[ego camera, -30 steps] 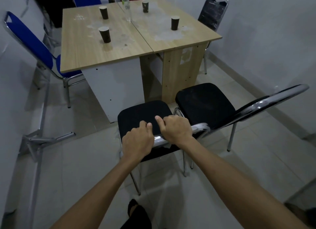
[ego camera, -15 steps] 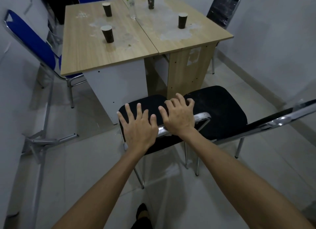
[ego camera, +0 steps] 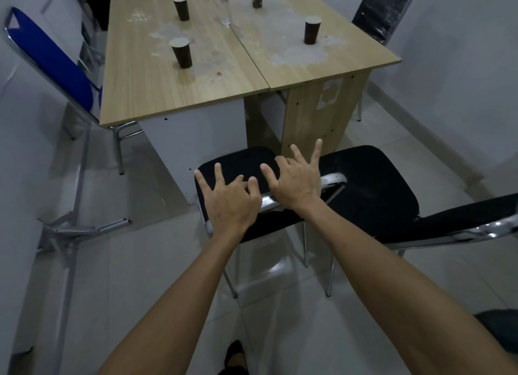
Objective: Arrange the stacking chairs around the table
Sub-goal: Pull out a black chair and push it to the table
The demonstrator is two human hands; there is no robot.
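Observation:
A black-seated chair (ego camera: 241, 161) with a chrome backrest rail stands at the near end of the wooden table (ego camera: 145, 74), its seat partly under the edge. My left hand (ego camera: 229, 201) and my right hand (ego camera: 297, 184) hover over the rail with fingers spread, holding nothing. A second black chair (ego camera: 372, 184) stands just to the right, its backrest stretching to the frame's right edge. A blue chair (ego camera: 53, 58) is at the table's left side and a black one (ego camera: 384, 13) at the far right corner.
Several dark paper cups (ego camera: 180, 52) and a clear bottle (ego camera: 224, 4) stand on the table. A metal stand (ego camera: 70, 229) leans by the left wall. White walls close in on both sides. My foot (ego camera: 235, 358) is on the tiled floor.
Both hands gripped the near chair's backrest rail a second ago; they have let go and opened. The chair sits closer to the table, and my view has moved forward.

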